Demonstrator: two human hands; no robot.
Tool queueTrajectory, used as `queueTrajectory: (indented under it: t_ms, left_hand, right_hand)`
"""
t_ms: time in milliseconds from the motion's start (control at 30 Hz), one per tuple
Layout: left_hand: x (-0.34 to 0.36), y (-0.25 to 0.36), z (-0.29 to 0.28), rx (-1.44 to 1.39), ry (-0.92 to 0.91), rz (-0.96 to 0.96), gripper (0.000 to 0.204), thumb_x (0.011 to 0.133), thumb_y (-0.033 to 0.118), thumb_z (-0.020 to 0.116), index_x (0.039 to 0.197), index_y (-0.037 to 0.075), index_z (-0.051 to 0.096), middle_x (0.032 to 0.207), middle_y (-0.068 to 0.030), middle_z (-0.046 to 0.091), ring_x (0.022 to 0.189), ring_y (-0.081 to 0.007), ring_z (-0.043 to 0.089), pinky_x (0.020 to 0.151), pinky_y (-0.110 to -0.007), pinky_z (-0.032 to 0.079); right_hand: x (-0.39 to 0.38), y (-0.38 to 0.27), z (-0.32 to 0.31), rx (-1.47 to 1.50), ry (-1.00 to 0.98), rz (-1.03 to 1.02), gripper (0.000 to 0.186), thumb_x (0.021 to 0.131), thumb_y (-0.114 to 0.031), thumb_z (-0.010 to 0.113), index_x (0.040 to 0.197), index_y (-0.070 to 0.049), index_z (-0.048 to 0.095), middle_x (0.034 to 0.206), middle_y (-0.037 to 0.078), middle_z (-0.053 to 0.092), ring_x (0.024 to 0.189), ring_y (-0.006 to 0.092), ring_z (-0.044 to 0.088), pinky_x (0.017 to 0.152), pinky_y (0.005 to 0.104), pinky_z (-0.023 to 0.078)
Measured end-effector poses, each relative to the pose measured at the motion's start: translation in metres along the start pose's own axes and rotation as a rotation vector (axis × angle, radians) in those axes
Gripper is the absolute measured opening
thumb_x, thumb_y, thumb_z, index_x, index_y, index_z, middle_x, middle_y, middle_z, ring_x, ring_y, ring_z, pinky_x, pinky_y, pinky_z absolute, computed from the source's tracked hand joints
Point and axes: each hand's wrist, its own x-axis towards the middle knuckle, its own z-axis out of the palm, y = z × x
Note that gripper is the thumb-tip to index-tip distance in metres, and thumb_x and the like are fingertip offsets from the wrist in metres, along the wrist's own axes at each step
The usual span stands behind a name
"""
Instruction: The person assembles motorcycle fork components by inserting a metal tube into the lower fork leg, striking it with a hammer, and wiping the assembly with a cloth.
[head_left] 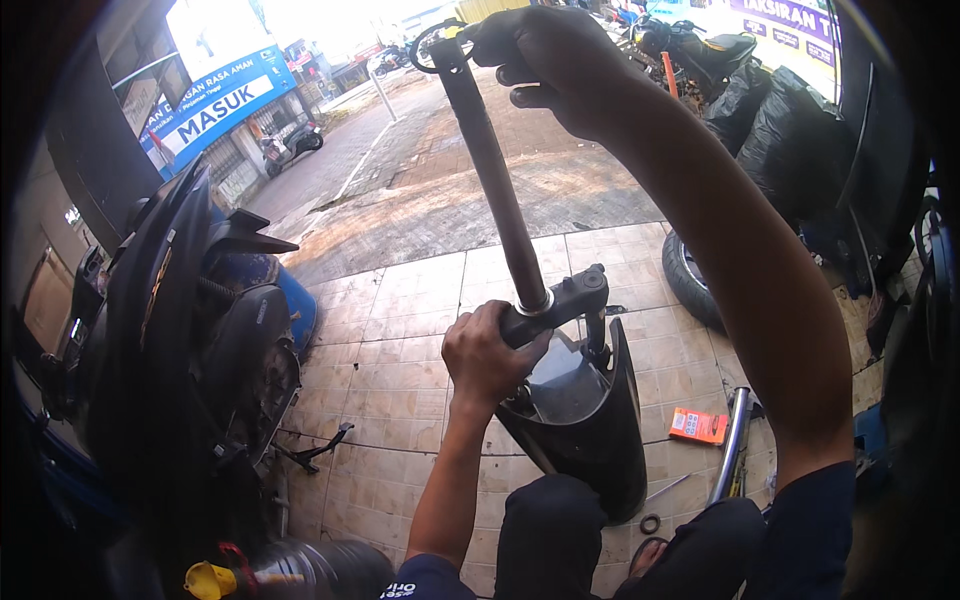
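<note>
A long metal steering tube stands upright from a dark fork clamp, slightly leaning, above a black front mudguard. My left hand is closed round the left side of the clamp, just below the tube's foot. At the top of the tube, my right hand grips a thin dark ring that sits around or beside the tube's end; exactly how it sits is hard to make out.
Dark motorcycle bodywork fills the left. A tyre, an orange packet, a chrome fork tube and a small ring lie right. A jug is lower left. Black bags and parked motorbikes stand beyond.
</note>
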Motion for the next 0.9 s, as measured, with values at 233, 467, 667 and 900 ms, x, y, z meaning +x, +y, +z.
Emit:
queueTrajectory:
  t_ms: [233, 467, 667, 900]
  left_hand:
    - [0.011, -0.001, -0.002, -0.027, 0.008, 0.031, 0.047, 0.067, 0.041, 0.09, 0.091, 0.006, 0.071, 0.079, -0.0083, 0.07, 0.074, -0.0272, 0.068, 0.072, -0.041, 0.053]
    - [0.001, -0.011, -0.002, -0.075, -0.002, 0.056, 0.055, 0.07, 0.04, 0.09, 0.105, 0.002, 0.07, 0.085, -0.0105, 0.073, 0.083, -0.0269, 0.071, 0.079, -0.04, 0.055]
    - [0.0, -0.016, -0.006, -0.354, -0.093, -0.059, 0.037, 0.088, 0.041, 0.073, 0.103, 0.006, 0.07, 0.092, -0.0098, 0.073, 0.085, -0.0284, 0.07, 0.078, -0.039, 0.052]
    - [0.026, -0.023, -0.007, -0.544, -0.212, -0.351, 0.028, 0.096, 0.029, 0.063, 0.105, 0.003, 0.07, 0.094, -0.0098, 0.077, 0.086, -0.023, 0.073, 0.08, -0.033, 0.053]
  right_hand:
    - [-0.003, 0.033, -0.003, 0.032, 0.016, 0.236, 0.012, 0.091, -0.015, 0.055, 0.091, -0.007, 0.065, 0.085, 0.004, 0.058, 0.073, 0.0157, 0.052, 0.067, 0.0338, 0.046]
    - [-0.068, 0.113, -0.002, -0.134, -0.071, 0.338, 0.013, 0.091, -0.007, 0.067, 0.095, 0.006, 0.068, 0.062, 0.003, 0.055, 0.051, 0.009, 0.055, 0.045, 0.0249, 0.041]
    - [-0.111, 0.166, -0.003, -0.126, 0.008, 0.476, 0.024, 0.086, -0.012, 0.066, 0.096, 0.009, 0.069, 0.081, 0.014, 0.069, 0.064, 0.0161, 0.065, 0.055, 0.03, 0.05]
    - [-0.126, 0.189, -0.004, -0.393, 0.016, 0.373, 0.033, 0.085, -0.021, 0.068, 0.096, 0.01, 0.074, 0.088, 0.025, 0.074, 0.084, 0.0287, 0.074, 0.079, 0.036, 0.056]
